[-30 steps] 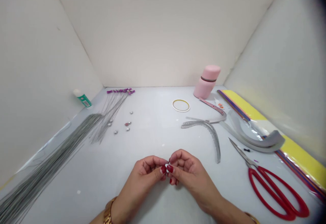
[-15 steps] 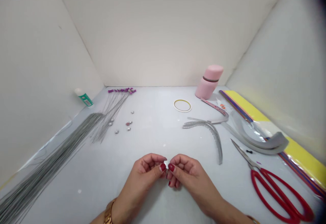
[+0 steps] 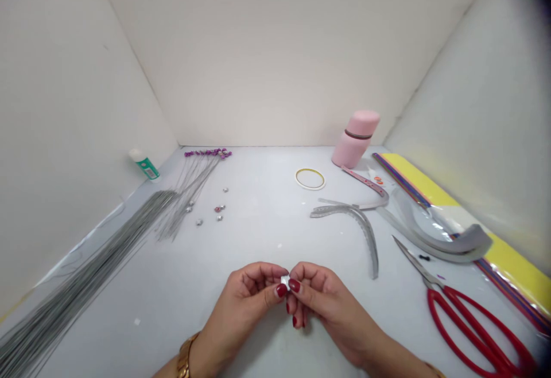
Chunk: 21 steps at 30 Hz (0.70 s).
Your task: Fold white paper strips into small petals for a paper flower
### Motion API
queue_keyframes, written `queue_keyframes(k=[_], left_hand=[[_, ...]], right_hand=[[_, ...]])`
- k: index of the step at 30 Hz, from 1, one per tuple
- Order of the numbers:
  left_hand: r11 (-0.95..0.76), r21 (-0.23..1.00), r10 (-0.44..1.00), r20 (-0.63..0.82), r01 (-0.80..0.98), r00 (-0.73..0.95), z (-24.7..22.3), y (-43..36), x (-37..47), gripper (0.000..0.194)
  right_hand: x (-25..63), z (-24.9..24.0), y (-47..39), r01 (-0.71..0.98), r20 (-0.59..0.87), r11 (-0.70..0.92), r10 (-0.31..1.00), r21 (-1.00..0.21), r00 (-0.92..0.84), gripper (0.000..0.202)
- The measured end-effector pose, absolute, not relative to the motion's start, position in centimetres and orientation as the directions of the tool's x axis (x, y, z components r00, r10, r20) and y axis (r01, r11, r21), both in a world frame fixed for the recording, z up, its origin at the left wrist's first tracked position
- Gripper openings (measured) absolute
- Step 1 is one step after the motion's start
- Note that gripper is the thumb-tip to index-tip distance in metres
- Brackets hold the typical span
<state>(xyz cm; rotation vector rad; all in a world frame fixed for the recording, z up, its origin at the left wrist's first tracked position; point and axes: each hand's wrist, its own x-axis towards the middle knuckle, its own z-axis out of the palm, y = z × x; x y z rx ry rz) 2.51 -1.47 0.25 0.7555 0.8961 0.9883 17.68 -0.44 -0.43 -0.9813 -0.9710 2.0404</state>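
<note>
Between my two hands, near the front middle of the table, is a small silvery-white folded paper star (image 3: 284, 281). My left hand (image 3: 253, 295) pinches its left side with thumb and forefinger. From the other side, the thumb and fingertips of my right hand (image 3: 321, 297) press on it, with the lower fingers curled beneath. Much of the star is covered by fingertips. Farther back on the left lie several small silver stars (image 3: 199, 222), one of them reddish (image 3: 217, 209). Bent silver paper strips (image 3: 371, 246) rest to the right of my hands.
Red-handled scissors (image 3: 434, 286) lie at right, beside packs of coloured paper (image 3: 465, 211) and a curved strip bundle (image 3: 456, 246). Behind stand a pink bottle (image 3: 355, 140) and tape roll (image 3: 296, 180). Grey wires (image 3: 107, 257), purple-tipped stems (image 3: 209, 153) and a glue stick (image 3: 146, 167) occupy the left.
Both hands have shifted slightly right and down in the picture, still pinching the star. The star has turned a little between the fingertips. The table things show only a slight camera shift.
</note>
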Motion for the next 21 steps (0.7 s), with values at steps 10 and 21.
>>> queue_keyframes(k=[10,21], left_hand=[[0.408,0.81,0.9,-0.279,-0.421,0.336,0.38,-1.6,2.69,0.008],[0.242,0.957,0.963,-0.217,-0.158,0.161,0.58,-1.74,2.58,0.013]], right_hand=[[17.33,-0.46,-0.7,-0.239,-0.316,-0.466,0.821,-0.852,-0.476,0.029],[17.29,-0.47,-0.73,-0.237,-0.3,-0.413,0.867,-0.879,-0.397,0.02]])
